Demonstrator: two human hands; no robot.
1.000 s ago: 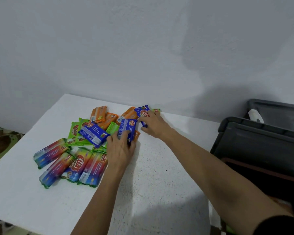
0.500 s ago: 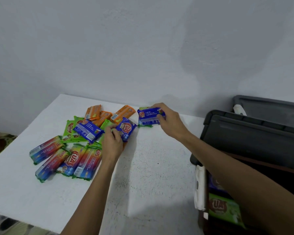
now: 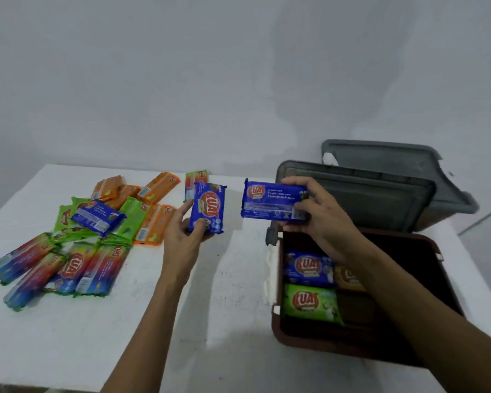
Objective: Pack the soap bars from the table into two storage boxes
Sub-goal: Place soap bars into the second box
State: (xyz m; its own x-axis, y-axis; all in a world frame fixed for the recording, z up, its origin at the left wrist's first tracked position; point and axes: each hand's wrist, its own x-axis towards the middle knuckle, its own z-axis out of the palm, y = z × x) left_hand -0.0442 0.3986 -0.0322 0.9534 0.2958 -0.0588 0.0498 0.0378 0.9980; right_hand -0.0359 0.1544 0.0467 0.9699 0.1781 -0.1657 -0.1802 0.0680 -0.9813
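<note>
My left hand (image 3: 182,236) grips a blue soap bar (image 3: 209,207) upright above the white table (image 3: 153,321). My right hand (image 3: 321,219) pinches a second blue soap bar (image 3: 270,199) by its right end, held flat just left of the brown storage box (image 3: 278,330). That open box holds a blue bar (image 3: 306,266), a green bar (image 3: 309,302) and an orange bar (image 3: 347,276). A pile of soap bars (image 3: 77,236) in orange, green, blue and rainbow wrappers lies on the table's left half.
A grey lid (image 3: 360,194) stands upright behind the brown box, with a second grey box (image 3: 403,165) behind it against the wall. White latches (image 3: 271,268) hang on the brown box's left side. The table's front edge runs along the bottom left.
Both hands lifted their blue bars off the pile and carried them rightward toward the brown box. The view swung right, so the box's inside now shows.
</note>
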